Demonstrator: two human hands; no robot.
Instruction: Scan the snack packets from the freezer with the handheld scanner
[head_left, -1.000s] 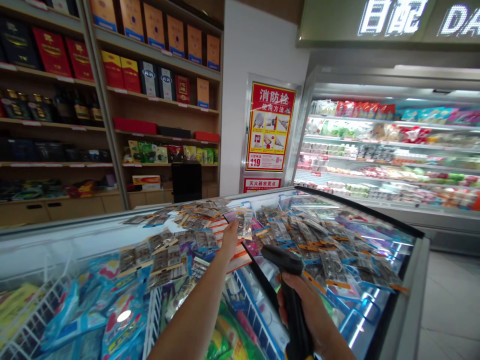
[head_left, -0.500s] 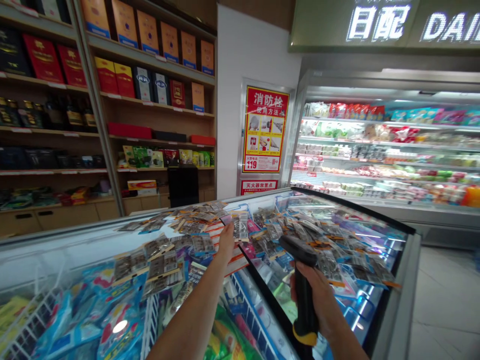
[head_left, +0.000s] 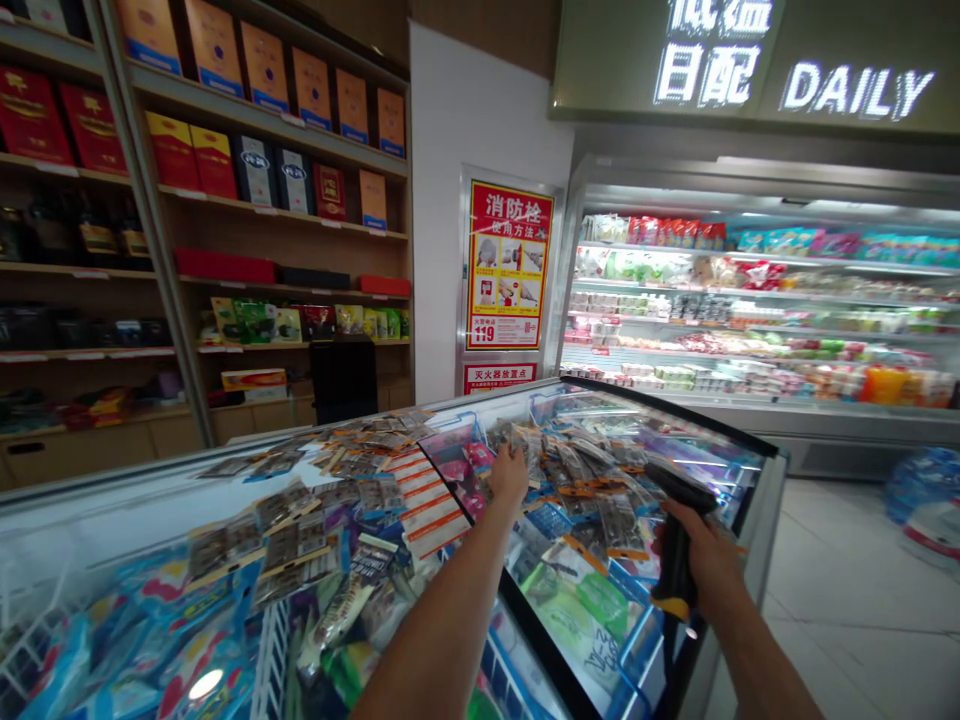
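Observation:
My left hand (head_left: pixel 510 474) reaches over the freezer's glass top at the near edge of the right-hand pile. Its fingers are closed on a small clear snack packet (head_left: pixel 531 452), whose edge touches the packets around it; the fingertips are partly hidden. In my right hand (head_left: pixel 703 555) is a black barcode scanner (head_left: pixel 676 550) with a yellow band at its base, head tilted up over the right side of the glass. Many similar packets (head_left: pixel 592 470) lie heaped between both hands and beyond. An orange-and-white striped sheet (head_left: pixel 426 503) rests left of my left forearm.
More packets (head_left: pixel 300 520) are spread across the left glass. A black frame bar (head_left: pixel 525 610) divides the freezer lids, with bagged frozen goods (head_left: pixel 157 620) in baskets beneath. Behind stand shelves of boxed goods (head_left: pixel 274 175) and a lit chiller (head_left: pixel 750 300). Large water bottles (head_left: pixel 926 495) are on the floor at right.
My left hand has moved right with the packet, from above the striped sheet to the right-hand pile. The scanner in my right hand has shifted right, and the view has turned right.

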